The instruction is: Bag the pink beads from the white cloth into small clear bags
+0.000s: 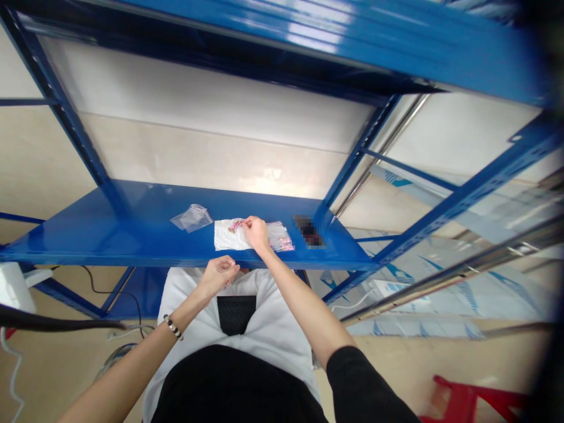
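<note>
Small pink and brownish beads (235, 225) lie on a creased white cloth or tissue (224, 239) on the blue shelf. At the right end of these beads is my right hand (257, 232), its thumb and fingers pinched together; what they hold is too small to make out. A clear plastic bag with pink beads (284, 239) lies just right of that hand. My left hand (220, 274) hovers over my lap in front of the shelf edge, fingers curled in. Anything inside it is hidden.
Clear empty plastic bags (192, 218) lie left of the cloth. A blurred dark flat object (309, 231) rests to the right. Blue shelf posts (352, 158) and an upper shelf (282, 35) frame the work surface (132, 235). A red stool (467, 399) stands at lower right.
</note>
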`<state>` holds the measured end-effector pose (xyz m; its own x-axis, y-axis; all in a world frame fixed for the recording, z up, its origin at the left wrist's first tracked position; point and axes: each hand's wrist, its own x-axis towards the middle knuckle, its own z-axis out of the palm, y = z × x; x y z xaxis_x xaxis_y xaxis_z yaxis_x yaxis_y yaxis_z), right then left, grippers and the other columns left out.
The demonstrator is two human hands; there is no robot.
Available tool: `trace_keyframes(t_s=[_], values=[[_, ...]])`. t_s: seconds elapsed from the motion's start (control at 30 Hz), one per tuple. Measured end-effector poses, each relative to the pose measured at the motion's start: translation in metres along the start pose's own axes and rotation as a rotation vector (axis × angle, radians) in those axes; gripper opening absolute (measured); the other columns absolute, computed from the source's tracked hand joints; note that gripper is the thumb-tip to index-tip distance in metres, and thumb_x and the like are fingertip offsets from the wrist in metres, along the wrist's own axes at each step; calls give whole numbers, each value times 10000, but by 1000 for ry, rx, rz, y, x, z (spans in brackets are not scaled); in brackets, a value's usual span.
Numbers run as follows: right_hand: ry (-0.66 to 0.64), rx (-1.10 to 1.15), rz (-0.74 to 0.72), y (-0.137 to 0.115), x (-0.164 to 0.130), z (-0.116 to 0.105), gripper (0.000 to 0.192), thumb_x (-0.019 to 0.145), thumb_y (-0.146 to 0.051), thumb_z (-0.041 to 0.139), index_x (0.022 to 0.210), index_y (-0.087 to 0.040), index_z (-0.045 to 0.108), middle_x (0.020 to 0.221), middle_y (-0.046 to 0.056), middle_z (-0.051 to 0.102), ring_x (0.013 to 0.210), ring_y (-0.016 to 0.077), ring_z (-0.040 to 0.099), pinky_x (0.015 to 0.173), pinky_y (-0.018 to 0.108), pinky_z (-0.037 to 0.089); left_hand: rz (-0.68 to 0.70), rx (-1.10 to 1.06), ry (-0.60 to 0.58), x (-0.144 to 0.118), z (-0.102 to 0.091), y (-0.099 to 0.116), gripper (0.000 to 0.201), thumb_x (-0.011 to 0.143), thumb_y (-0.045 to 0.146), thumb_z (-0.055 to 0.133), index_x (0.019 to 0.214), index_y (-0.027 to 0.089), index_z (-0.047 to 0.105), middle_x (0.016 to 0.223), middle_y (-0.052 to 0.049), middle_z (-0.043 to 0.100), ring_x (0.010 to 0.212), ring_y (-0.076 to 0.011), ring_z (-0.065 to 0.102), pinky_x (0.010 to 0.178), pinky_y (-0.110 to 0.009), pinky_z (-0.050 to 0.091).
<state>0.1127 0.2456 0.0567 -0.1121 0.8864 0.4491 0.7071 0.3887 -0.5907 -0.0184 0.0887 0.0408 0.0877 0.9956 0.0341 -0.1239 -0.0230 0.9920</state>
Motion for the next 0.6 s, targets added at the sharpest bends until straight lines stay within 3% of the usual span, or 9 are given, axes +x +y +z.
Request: trace_keyframes(t_s=[0.1,0.23,0.37,0.47,0.6], values=[[31,127,-31,-11,-1,-13,135,847,-264,593,807,-176,686,782,41,691,719,164,619,704,257,457,6,0,11,0,-1,0,335,729,430,732,689,175,519,415,52,507,338,-63,388,393,-185,313],[74,281,-208,-37,-21,-41,135,852,-299,614,835,-188,690,804,38,662,779,170,590,765,282,453,11,-13,19,2,-4,1,323,731,427,729,710,177,525,423,55,503,344,-66,390,399,-189,319],[-151,404,-294,-60,-61,-64,127,858,-304,633,849,-197,702,808,35,663,750,162,580,735,287,453,33,-9,17,4,-5,3,297,738,399,724,695,165,546,439,49,504,363,-63,397,415,-191,327],[-310,420,-319,-64,-86,-69,115,848,-299,658,849,-203,722,789,35,668,773,167,591,730,288,452,38,0,14,4,-5,4,283,724,390,735,733,138,608,461,43,504,379,-62,402,413,-191,312],[-334,442,-276,-52,-82,-62,155,865,-304,632,926,-208,736,872,46,711,797,165,616,708,276,447,34,-19,29,3,-8,4,288,715,392,745,745,140,608,473,43,508,384,-64,410,404,-188,308]])
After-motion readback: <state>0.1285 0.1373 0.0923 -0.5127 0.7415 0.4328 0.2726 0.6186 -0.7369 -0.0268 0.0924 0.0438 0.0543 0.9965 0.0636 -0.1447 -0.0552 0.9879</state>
